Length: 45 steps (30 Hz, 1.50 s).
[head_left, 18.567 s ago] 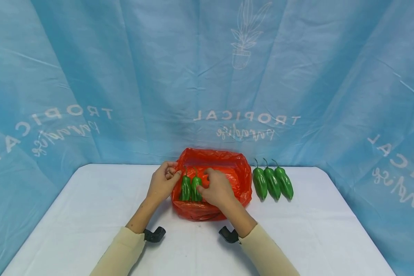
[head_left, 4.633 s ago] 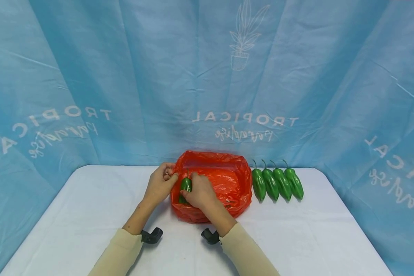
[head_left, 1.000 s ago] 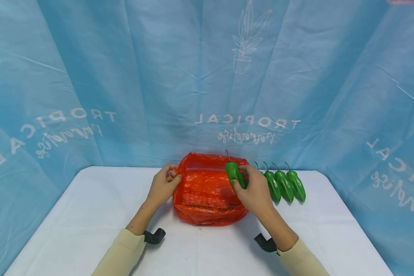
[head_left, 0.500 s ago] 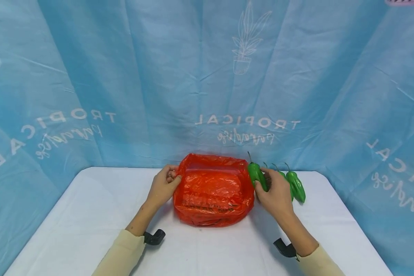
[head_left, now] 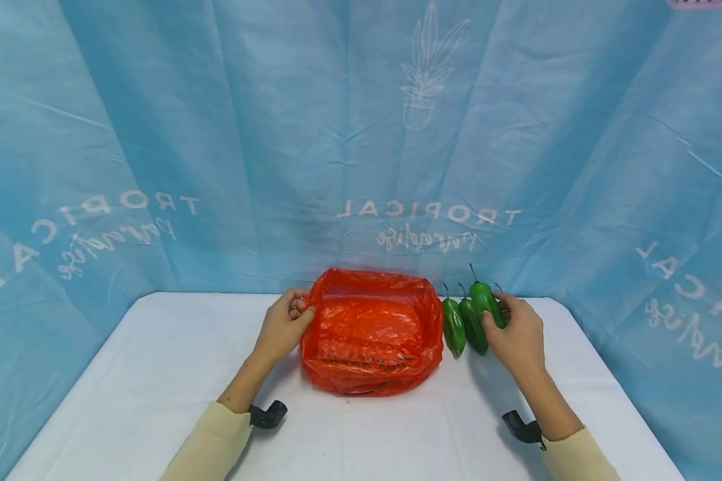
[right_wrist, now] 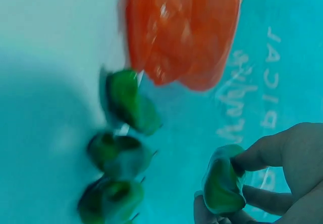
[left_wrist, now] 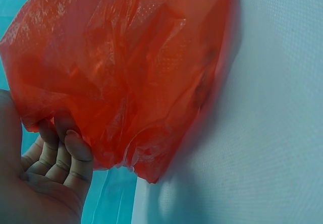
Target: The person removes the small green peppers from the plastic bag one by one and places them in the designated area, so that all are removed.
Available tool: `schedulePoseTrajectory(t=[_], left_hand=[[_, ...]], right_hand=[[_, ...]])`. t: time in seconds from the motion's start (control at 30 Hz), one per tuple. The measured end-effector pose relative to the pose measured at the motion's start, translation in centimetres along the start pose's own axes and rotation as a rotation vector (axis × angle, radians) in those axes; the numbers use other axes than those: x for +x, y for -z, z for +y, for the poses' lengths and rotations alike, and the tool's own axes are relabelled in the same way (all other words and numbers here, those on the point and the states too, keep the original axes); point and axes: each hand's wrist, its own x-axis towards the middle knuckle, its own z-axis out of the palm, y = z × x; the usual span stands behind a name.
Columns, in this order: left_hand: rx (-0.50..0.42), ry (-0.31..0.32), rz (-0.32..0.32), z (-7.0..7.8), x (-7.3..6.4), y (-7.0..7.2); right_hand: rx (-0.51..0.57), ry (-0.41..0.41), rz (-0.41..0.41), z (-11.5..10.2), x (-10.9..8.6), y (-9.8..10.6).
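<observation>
A red plastic bag stands with its mouth spread wide, bare red film showing inside. At its left rim my left hand pinches the film between thumb and fingers, as the left wrist view shows on the bag wall. My right hand grips a glossy green pepper, stem up, raised over the pepper row right of the bag. Two peppers there show plainly, one beside the bag and its neighbour; my hand hides the rest. In the right wrist view the held pepper is apart from the row.
A white cloth covers the table. Behind it hangs a blue printed curtain, close to the bag and the pepper stems. Black curved pieces stick out at both wrists, one at the left and one at the right.
Several seconds ago my right hand was inside the bag at a pepper. Over the last second it has carried the pepper rightward, from above the bag to above the row. My left hand stays put.
</observation>
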Motion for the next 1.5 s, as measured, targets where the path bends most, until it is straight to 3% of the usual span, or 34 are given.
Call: schedulePoseTrajectory(t=[0.77,1.5], left_hand=[[0.019,-0.014,-0.001,0.0,0.3,0.3],[0.022,-0.004,0.0,-0.1,0.2,0.0]], right_hand=[[-0.059,-0.096,-0.019,7.2,1.9,2.7],[-0.105,-0.231,-0.025,11.2,1.7,1.9]])
